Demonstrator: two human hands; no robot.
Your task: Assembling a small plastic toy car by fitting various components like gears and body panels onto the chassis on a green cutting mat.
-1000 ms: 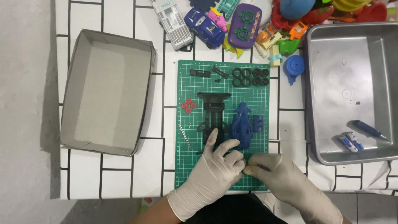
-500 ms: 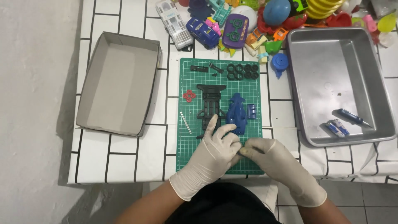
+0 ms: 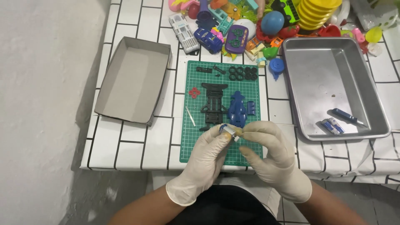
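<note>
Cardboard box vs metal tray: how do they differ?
The cardboard box is grey-brown and matte; the metal tray is shiny silver. The box lies left of the green mat, the tray right of it. The box holds nothing; the tray holds a blue screwdriver and a small blue-and-white part. Both are open, shallow and rectangular, lying on the tiled table.

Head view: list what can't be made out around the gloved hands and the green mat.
- Small blue part pinched between the left hand and right hand: mostly covered by fingertips, kind unclear.
- Green cutting mat: near edge hidden under both hands.
- Toy pile: cut off by the top edge.
- Two small items beside the screwdriver in the metal tray: too small to tell.
</note>
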